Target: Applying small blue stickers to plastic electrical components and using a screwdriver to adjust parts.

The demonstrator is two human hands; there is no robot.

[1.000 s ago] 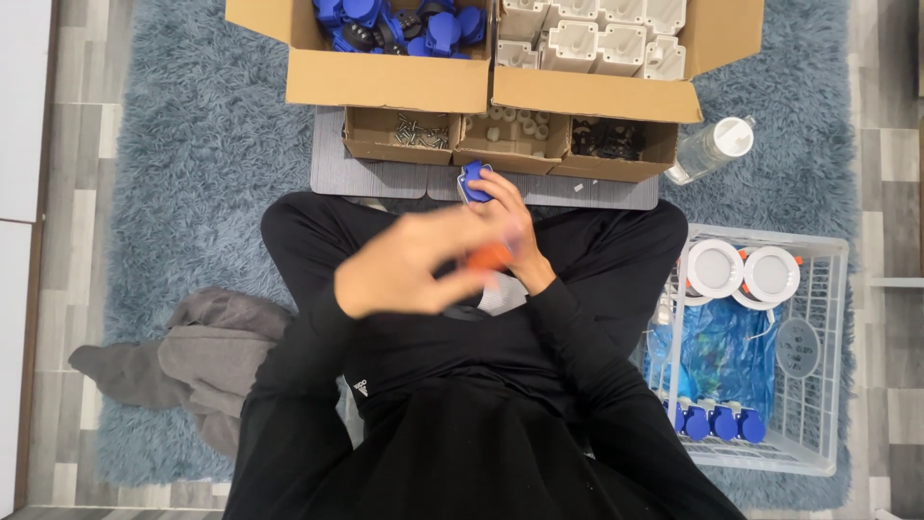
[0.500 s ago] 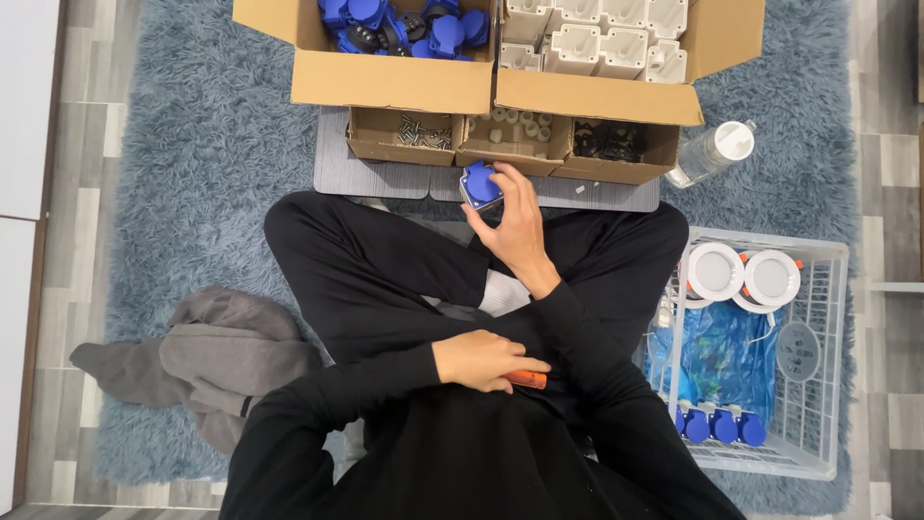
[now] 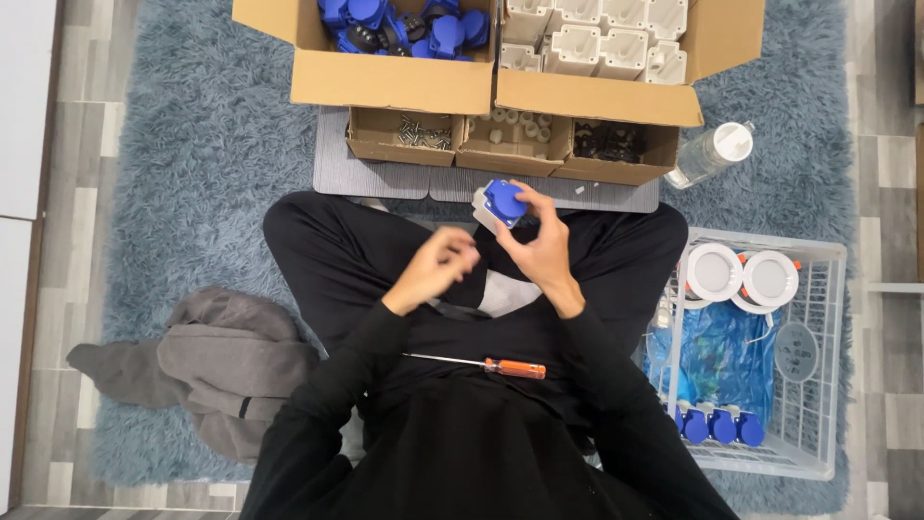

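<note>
Holding blue socket [image 3: 503,201] in right hand [image 3: 539,246], grip pinching it; left hand [image 3: 438,268] loosely curled, empty, just beside. Screwdriver [image 3: 481,364] idle on lap. Step judged: fitting; next calls for steady alignment.

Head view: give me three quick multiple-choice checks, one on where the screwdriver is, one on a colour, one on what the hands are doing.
1. The screwdriver lies: A in the crate, B on the lap, C on the rug.
2. The cap on the part in the right hand is: A blue, B red, C green.
3. The left hand is: A gripping the screwdriver, B holding no tool, C inside a box.

B: it rests across the black clothing.
A: the cap is blue.
B: the screwdriver lies apart from it.
</note>
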